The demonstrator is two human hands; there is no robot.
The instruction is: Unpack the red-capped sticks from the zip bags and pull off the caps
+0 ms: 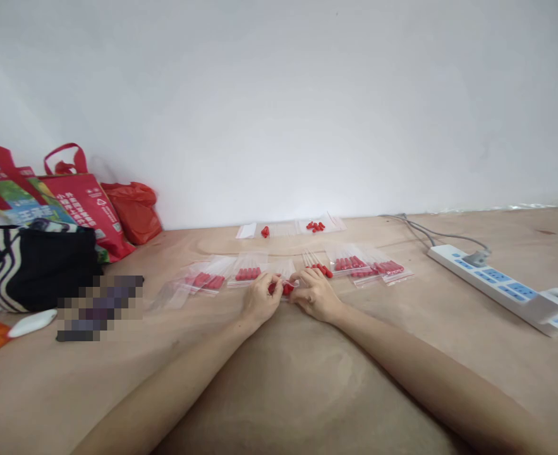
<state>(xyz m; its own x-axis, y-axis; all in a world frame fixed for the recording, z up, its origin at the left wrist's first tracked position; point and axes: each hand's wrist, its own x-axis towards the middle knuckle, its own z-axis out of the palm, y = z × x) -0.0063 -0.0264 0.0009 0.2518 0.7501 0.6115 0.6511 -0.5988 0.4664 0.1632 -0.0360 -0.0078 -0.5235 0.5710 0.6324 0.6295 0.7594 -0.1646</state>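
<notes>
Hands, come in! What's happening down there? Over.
Left hand, right hand: both at red pieces, grip unclear. Clear bags lie on both sides. Power strip off right, not in the way.

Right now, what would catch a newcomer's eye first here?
Probably the left hand and right hand, close together in the middle, with small red pieces between them. At the left, a bright red shopping bag stands out; at the right lies a long white power strip.

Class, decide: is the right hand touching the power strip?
Apart: the head view shows a wide stretch of tabletop between the right hand and the power strip.
</notes>
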